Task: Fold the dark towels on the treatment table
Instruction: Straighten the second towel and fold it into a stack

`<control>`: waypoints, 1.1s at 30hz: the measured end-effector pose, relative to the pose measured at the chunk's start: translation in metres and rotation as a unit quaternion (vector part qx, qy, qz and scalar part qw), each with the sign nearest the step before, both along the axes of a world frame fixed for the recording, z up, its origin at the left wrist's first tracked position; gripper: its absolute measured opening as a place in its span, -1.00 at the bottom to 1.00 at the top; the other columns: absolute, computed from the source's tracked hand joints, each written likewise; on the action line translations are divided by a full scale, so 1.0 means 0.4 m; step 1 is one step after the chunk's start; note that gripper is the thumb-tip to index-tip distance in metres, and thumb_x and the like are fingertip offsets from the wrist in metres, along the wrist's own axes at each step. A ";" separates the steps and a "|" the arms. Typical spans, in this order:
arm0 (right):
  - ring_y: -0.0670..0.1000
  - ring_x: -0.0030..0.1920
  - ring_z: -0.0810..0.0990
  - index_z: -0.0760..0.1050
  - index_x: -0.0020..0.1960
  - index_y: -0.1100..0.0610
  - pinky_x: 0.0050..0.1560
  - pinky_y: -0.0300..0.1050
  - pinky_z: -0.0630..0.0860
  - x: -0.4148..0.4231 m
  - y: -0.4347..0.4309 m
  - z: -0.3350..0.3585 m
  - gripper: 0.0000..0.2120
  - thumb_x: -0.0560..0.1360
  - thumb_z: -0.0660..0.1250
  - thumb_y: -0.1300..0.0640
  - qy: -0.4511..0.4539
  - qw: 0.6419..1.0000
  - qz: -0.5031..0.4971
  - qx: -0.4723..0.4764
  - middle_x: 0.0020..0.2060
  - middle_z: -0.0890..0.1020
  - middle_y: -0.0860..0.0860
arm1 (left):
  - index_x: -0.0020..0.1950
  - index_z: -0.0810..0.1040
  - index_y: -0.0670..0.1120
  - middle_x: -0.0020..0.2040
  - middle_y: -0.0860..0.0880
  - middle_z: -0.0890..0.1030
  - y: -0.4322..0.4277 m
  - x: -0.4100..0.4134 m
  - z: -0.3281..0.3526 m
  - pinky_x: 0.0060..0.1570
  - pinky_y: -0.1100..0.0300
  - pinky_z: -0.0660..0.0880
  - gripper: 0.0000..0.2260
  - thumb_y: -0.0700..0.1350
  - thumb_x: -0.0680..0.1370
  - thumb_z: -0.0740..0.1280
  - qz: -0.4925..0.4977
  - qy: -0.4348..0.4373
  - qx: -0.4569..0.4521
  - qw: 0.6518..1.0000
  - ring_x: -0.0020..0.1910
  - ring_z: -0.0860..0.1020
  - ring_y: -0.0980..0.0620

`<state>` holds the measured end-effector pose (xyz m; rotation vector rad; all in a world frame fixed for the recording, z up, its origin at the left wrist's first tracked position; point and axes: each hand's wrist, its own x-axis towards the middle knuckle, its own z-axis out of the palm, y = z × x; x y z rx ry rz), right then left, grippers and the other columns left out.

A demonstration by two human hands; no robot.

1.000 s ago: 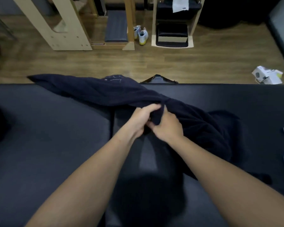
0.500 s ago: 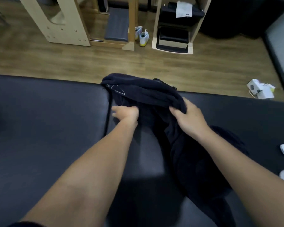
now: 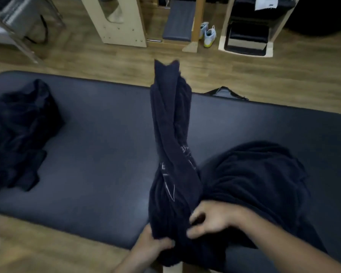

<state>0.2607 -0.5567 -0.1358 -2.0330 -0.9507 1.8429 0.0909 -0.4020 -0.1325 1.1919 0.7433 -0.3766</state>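
A dark navy towel (image 3: 172,134) stretches in a long bunched strip across the black treatment table (image 3: 98,150), from the near edge to past the far edge. My left hand (image 3: 152,246) grips its near end at the table's front edge. My right hand (image 3: 211,219) pinches the same end from the right, fingers curled into the cloth. A second dark towel (image 3: 258,186) lies heaped on the table right of my hands, partly under my right forearm. More dark towels (image 3: 18,134) are piled at the table's left end.
Wooden floor lies beyond the table, with pale wooden frames (image 3: 122,22), a padded step (image 3: 177,20), a pair of light shoes (image 3: 208,34) and a shelf unit (image 3: 246,38). A dark bag (image 3: 224,93) peeks up behind the far edge.
The towel was bunched near the far edge under both hands; now both hands have pulled its end to the near edge, drawing it into a long strip. The view has shifted back and left.
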 end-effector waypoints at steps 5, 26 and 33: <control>-0.13 -0.09 0.62 0.57 -0.03 -0.08 -0.03 -0.17 0.49 0.109 0.078 -0.020 -0.59 0.33 0.42 -0.37 -0.202 0.911 -0.354 0.062 -0.17 0.66 -0.15 | 0.33 0.58 -0.18 0.28 -0.24 0.61 0.083 0.116 0.000 0.40 -0.16 0.37 -0.43 0.25 0.56 0.28 0.299 0.043 -0.267 0.915 0.30 0.56 -0.23; -0.18 0.09 0.64 0.67 0.11 -0.05 0.18 -0.28 0.50 -0.011 0.134 -0.005 -0.82 0.51 0.43 0.05 -0.003 0.956 -0.283 0.070 0.03 0.70 -0.19 | -0.13 0.69 -0.09 -0.15 0.03 0.67 0.178 0.094 0.044 0.04 0.13 0.47 -0.86 -0.03 0.44 0.51 -0.228 -0.037 0.123 0.965 -0.13 0.56 0.16; -0.02 0.15 0.56 0.52 0.27 0.08 0.23 -0.08 0.49 0.043 0.207 -0.039 -0.48 0.51 0.31 -0.28 -0.093 0.846 -0.521 0.064 0.13 0.58 -0.07 | -0.28 0.51 0.02 -0.29 0.12 0.60 0.179 0.196 0.041 -0.19 0.13 0.47 -0.63 0.30 0.49 0.36 -0.128 0.009 0.446 0.886 -0.22 0.56 0.09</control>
